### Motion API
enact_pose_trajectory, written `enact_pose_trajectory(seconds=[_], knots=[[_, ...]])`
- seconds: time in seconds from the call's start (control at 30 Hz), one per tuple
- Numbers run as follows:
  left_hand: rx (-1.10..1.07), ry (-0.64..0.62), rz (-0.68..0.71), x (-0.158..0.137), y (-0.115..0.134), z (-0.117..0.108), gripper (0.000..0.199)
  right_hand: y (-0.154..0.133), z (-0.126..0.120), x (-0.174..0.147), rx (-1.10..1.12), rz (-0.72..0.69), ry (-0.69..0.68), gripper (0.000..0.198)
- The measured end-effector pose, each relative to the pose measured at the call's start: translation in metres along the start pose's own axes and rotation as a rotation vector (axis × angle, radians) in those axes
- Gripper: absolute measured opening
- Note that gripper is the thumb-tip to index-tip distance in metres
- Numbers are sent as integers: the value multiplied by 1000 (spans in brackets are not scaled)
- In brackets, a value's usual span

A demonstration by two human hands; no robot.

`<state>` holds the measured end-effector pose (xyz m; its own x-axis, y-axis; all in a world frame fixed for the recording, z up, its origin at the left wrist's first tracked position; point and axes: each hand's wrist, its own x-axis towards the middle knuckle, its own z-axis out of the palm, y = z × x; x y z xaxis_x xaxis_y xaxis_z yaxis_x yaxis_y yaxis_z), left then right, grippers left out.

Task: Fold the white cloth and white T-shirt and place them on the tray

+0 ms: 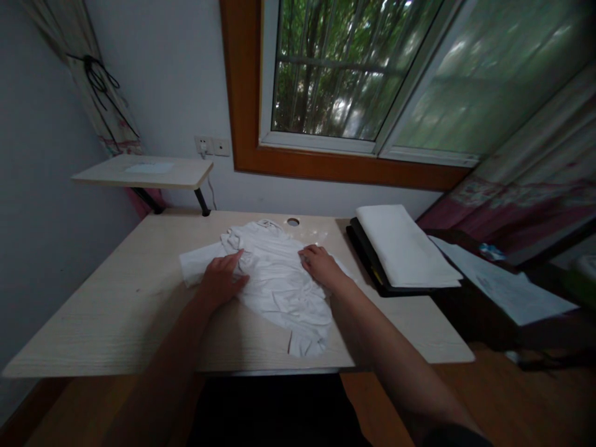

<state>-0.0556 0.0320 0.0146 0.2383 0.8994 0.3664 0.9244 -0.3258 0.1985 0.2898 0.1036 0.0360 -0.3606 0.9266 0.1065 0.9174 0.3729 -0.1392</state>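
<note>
A crumpled white garment (279, 273), apparently a shirt with a collar at its far end, lies on the light wood desk (116, 298). One sleeve-like part stretches out to the left, and another end hangs toward the near edge. My left hand (222, 280) rests on the garment's left side, its thumb and fingers apart. On the right side of the cloth, my right hand (321, 266) has its fingers bent and closed on the fabric. The fingertips of that hand are partly hidden against the cloth.
A black folder (367, 264) with a white padded sheet (405, 248) on top lies at the desk's right. A small raised shelf (102, 171) stands at the back left. Behind are a cable hole (293, 222), wall sockets (212, 146) and a window. Papers (503, 282) lie further right.
</note>
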Motion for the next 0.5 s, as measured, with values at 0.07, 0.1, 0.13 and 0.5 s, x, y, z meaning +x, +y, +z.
enact_pose_trajectory(seconds=[0.07, 0.1, 0.13, 0.5], knots=[[3, -14, 13, 0, -3, 1, 72, 18, -5, -3, -18, 86, 2, 38], [4, -24, 17, -1, -5, 2, 72, 26, -7, -5, -22, 124, 4, 38], [7, -34, 20, -1, -5, 2, 71, 34, -10, -8, -22, 157, 6, 38], [21, 28, 36, -2, -4, 7, 44, 30, -33, -27, -148, 216, -122, 42]])
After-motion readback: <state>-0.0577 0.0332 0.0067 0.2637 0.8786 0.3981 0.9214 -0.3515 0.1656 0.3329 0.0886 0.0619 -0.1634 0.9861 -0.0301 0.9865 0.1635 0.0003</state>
